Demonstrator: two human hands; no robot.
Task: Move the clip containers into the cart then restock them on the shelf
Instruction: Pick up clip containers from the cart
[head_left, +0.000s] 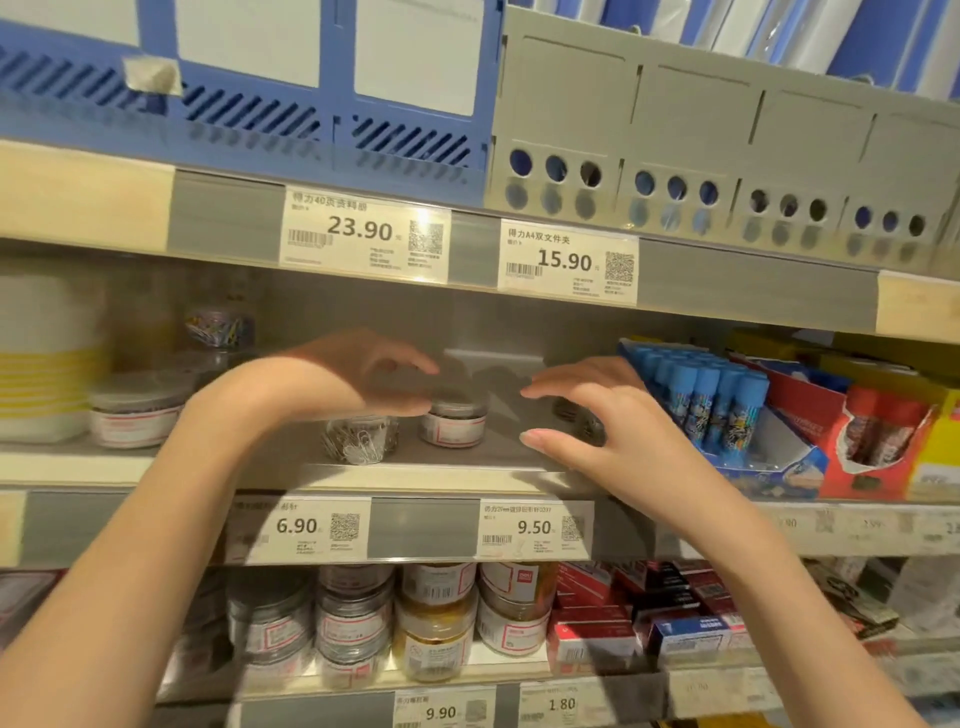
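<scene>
1. Stationery-shop shelving fills our view: file boxes on the top tier, a grey middle shelf (457, 457) at hand height, and a lower tier packed with jars behind price tags.

2. We see both arms stretched into the middle shelf. Our left hand (358, 376) hovers, fingers loosely curved, just above a small labelled clip container (453, 423); motion blur keeps us from telling whether the fingers touch its lid.

3. Our right hand (582, 410) is spread and relaxed, thumb low, fingers extended, holding nothing. Behind it sits a dark container (576, 415), mostly hidden.

4. A clear jar of paper clips (361, 439) stands near the shelf's front edge, under our left wrist. Another lidded container (136, 413) rests further left, and a tub of coloured clips (221, 325) sits at the back.

5. Blue glue sticks (706, 395) in a display carton flank the right side.

6. No cart appears in view, so we cannot say which half of the job this is. We judge, from the sparse shelf and the empty hands, that containers are either being picked off or set back, with several left to handle.
</scene>
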